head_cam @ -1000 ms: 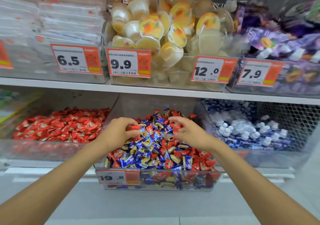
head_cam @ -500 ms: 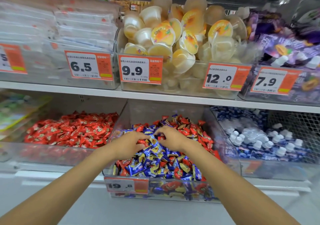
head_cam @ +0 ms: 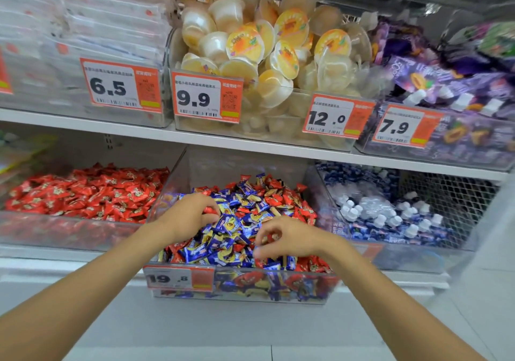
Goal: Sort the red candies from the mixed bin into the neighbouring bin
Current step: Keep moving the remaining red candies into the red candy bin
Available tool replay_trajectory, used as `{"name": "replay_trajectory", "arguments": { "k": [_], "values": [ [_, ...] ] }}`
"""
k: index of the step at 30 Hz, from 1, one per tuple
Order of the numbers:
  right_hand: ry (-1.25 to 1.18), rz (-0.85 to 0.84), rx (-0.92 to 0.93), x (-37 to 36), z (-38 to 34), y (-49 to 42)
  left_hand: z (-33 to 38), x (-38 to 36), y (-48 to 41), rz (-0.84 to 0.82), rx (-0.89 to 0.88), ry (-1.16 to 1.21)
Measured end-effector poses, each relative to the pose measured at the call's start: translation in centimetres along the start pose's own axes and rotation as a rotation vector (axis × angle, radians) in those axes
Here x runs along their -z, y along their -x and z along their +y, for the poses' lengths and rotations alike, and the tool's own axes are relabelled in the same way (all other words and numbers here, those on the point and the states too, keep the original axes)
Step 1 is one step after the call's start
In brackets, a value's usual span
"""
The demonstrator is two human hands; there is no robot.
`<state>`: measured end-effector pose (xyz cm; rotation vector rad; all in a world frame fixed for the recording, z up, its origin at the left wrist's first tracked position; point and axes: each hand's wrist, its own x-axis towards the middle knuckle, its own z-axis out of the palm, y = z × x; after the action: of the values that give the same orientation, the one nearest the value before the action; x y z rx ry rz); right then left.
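Lower centre of frame, the mixed bin (head_cam: 278, 282) is open-topped, with its front wall low and clear side walls rising toward the back. I see free room above the pile up to the upper shelf (head_cam: 223, 140), whose edge overhangs the back of the bin. The neighbouring bin (head_cam: 69, 229) touches its left wall at lower left and is filled with red wrappers only. The shared wall between them is what stands in the way of a sideways move. A pale floor (head_cam: 250, 333) fills the bottom of the frame.

A 19.8 price tag (head_cam: 178, 277) is clipped to the mixed bin's front left. At right, a third bin (head_cam: 390, 221) holds blue-and-white packs, with wire mesh (head_cam: 451, 193) behind it. On the upper shelf, jelly cups (head_cam: 250, 48) are heaped in a clear bin, purple packets (head_cam: 432, 76) sit at far right and flat clear packs (head_cam: 97, 21) at upper left.

Red candies (head_cam: 281, 199) lie mostly at the back and right of the mixed pile, and blue candies (head_cam: 231, 224) fill the middle.

My left hand (head_cam: 189, 216) is on the pile's left side, fingers curled round a red candy (head_cam: 208, 211). My right hand (head_cam: 287, 238) is near the front, fingers curled with the tips down on the blue wrappers. Red shows inside the curl, but I cannot tell whether it is pinched or just lying beneath.
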<state>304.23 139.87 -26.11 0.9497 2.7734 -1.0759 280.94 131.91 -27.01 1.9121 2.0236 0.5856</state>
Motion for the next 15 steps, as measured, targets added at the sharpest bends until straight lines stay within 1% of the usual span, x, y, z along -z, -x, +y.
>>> {"name": "replay_trajectory", "arguments": {
  "k": [1,3,4,5,6,8,11,13,15],
  "values": [
    [0.055,-0.060,-0.002,-0.5,0.1,0.1,0.4,0.2,0.2,0.074,-0.022,0.015],
    [0.086,-0.096,0.004,-1.1,0.1,0.2,1.3,0.6,0.5,0.196,-0.077,0.045],
    [0.057,-0.080,0.010,-1.2,0.1,0.2,1.8,0.7,0.7,0.214,-0.112,0.065],
    [0.021,-0.049,0.018,-1.1,0.1,0.3,2.4,0.7,0.9,0.197,-0.149,0.093],
    [-0.012,-0.008,0.023,-0.8,0.1,0.3,2.9,0.5,1.1,0.147,-0.178,0.124],
    [-0.063,0.069,0.032,-0.1,0.3,0.7,3.9,-0.1,1.4,-0.007,-0.192,0.166],
    [-0.103,0.167,0.044,0.6,0.8,1.4,4.5,-1.4,1.4,-0.184,-0.194,0.080],
    [-0.183,0.213,0.042,0.7,1.1,1.8,4.2,-1.9,1.1,-0.253,-0.174,-0.024],
    [-0.243,0.192,0.028,0.6,1.3,2.2,3.8,-2.0,0.7,-0.260,-0.150,-0.098]
  ]
}}
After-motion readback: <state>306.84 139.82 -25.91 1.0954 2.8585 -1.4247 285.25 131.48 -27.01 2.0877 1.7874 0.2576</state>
